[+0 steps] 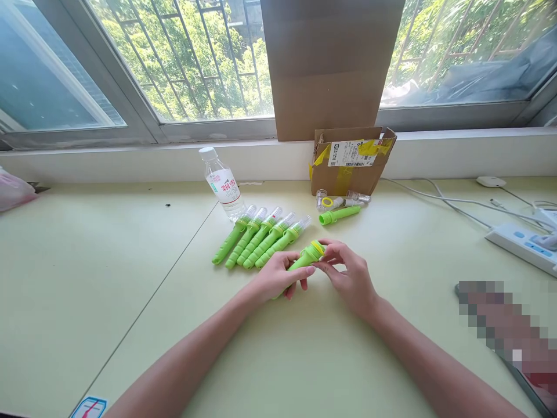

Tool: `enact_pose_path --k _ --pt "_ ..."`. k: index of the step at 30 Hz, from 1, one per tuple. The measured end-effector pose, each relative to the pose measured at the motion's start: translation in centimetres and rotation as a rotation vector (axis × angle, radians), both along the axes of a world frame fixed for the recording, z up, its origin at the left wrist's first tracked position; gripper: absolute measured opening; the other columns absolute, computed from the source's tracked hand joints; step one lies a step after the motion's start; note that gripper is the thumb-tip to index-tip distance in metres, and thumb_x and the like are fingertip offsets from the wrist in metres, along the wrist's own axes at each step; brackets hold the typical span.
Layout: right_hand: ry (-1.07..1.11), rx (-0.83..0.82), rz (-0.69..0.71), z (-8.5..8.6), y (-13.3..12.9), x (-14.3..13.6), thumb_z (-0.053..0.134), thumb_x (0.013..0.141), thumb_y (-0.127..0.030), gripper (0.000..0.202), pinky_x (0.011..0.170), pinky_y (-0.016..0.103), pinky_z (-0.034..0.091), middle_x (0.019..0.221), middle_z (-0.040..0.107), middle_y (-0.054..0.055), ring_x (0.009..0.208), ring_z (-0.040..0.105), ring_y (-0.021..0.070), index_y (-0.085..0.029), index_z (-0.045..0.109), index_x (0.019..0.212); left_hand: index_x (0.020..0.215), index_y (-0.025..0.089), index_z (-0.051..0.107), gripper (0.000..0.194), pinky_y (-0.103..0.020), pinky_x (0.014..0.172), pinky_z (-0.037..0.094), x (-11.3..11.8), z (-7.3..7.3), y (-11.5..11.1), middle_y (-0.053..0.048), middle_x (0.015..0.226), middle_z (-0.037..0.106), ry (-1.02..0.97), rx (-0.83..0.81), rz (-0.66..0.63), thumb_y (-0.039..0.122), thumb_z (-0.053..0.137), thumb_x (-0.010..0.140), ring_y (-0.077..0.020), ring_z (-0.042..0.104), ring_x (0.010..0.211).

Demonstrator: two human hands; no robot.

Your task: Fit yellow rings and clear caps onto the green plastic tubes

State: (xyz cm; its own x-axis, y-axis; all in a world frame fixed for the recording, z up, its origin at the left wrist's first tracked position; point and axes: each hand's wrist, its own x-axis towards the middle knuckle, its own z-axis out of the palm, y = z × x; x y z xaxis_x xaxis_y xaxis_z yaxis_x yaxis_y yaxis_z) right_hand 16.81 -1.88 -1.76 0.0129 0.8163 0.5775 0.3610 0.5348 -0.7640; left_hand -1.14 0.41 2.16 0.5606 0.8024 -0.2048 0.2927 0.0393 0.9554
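My left hand (285, 273) is wrapped round a green plastic tube (308, 254), which lies tilted with its wide collar end up and to the right. A yellow ring (318, 248) sits at that end, and the fingers of my right hand (346, 273) pinch at it. Just beyond my left hand, several green ridged tubes with clear caps (261, 238) lie side by side in a slanted row. Farther off lies one green tube without a cap (339, 215), next to some clear caps (359, 197) and a loose yellow ring (327, 202).
Behind the loose parts stands an open cardboard box (348, 174) with yellow tape. A clear bottle (224, 183) rises behind the row. To the right are a white power strip (522, 247), cables (452, 200) and a phone with a blurred screen (509, 342). Windows back the table (152, 342).
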Motion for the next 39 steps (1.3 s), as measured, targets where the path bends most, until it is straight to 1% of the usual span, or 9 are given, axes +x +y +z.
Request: enact_pose_path --k 6,12,16,19,24,30,33,36,39 --pt "0.012 0.029 0.016 0.2 0.2 0.2 0.066 0.083 -0.026 0.016 0.060 0.032 0.062 0.106 0.067 0.006 0.065 0.066 0.0134 -0.023 0.052 0.088 0.085 0.016 0.063 0.039 -0.019 0.038 0.033 -0.2 -0.2 0.0 -0.003 0.070 0.067 -0.026 0.002 -0.010 0.054 0.054 0.084 -0.0063 0.047 0.039" --pt "0.000 -0.035 0.116 0.3 0.1 0.2 0.068 0.080 -0.024 0.028 0.058 0.030 0.060 0.114 0.063 0.006 0.069 0.068 0.0141 -0.024 0.048 0.100 0.091 0.015 0.063 0.044 -0.020 0.039 0.035 -0.5 -0.2 0.4 -0.003 0.068 0.067 -0.050 -0.049 -0.038 0.056 0.047 0.088 -0.0051 0.042 0.035" --pt "-0.002 -0.019 0.049 -0.2 0.2 0.2 0.061 0.085 -0.020 0.017 0.059 0.029 0.060 0.109 0.065 0.005 0.069 0.067 0.0132 -0.025 0.049 0.096 0.098 0.017 0.060 0.043 -0.020 0.039 0.036 -0.3 -0.3 0.3 -0.003 0.070 0.069 -0.012 -0.048 -0.037 0.056 0.045 0.088 -0.0056 0.043 0.036" --pt "-0.011 0.020 -0.008 -0.4 0.3 0.2 0.061 0.085 -0.019 0.014 0.060 0.028 0.060 0.103 0.066 0.004 0.068 0.066 0.0125 -0.024 0.051 0.093 0.103 0.020 0.052 0.040 -0.019 0.039 0.035 0.0 -0.4 -0.1 -0.001 0.073 0.071 0.009 -0.028 0.023 0.057 0.048 0.087 -0.0062 0.043 0.037" --pt "-0.030 0.041 -0.011 -0.3 0.2 0.2 0.063 0.083 -0.019 0.016 0.060 0.028 0.060 0.103 0.065 0.004 0.068 0.066 0.0123 -0.023 0.051 0.092 0.088 0.020 0.048 0.037 -0.019 0.038 0.036 0.2 -0.4 -0.4 -0.004 0.077 0.073 -0.033 -0.012 0.065 0.057 0.051 0.085 -0.0066 0.047 0.037" --pt "-0.048 0.047 -0.029 -0.4 0.2 0.4 0.063 0.083 -0.017 0.013 0.060 0.027 0.058 0.098 0.064 0.003 0.071 0.065 0.0124 -0.023 0.053 0.089 0.088 0.016 0.062 0.036 -0.018 0.040 0.039 0.3 -0.6 -0.1 -0.004 0.077 0.070 -0.063 0.029 0.093 0.051 0.056 0.084 -0.0084 0.056 0.046" --pt "-0.061 0.029 -0.015 -0.4 0.2 0.4 0.065 0.082 -0.016 0.012 0.060 0.026 0.058 0.098 0.064 0.002 0.072 0.064 0.0124 -0.023 0.055 0.085 0.080 0.015 0.065 0.042 -0.017 0.038 0.038 0.2 -0.8 0.1 -0.003 0.070 0.067 -0.048 0.026 0.095 0.053 0.050 0.087 -0.0077 0.055 0.043" --pt "-0.065 0.022 0.009 -0.4 0.1 0.4 0.064 0.082 -0.015 0.012 0.061 0.026 0.058 0.100 0.064 0.002 0.072 0.063 0.0118 -0.022 0.055 0.083 0.066 0.014 0.061 0.052 -0.019 0.033 0.036 0.2 -1.1 0.2 -0.002 0.055 0.060 -0.027 0.012 0.125 0.056 0.042 0.090 -0.0080 0.049 0.036" --pt "-0.051 0.010 0.018 -0.4 0.1 0.3 0.063 0.083 -0.015 0.012 0.061 0.026 0.058 0.102 0.064 0.002 0.071 0.064 0.0115 -0.022 0.054 0.084 0.067 0.015 0.057 0.050 -0.018 0.031 0.033 0.2 -1.2 0.1 -0.001 0.054 0.059 -0.040 0.017 0.135 0.055 0.040 0.091 -0.0080 0.047 0.034"
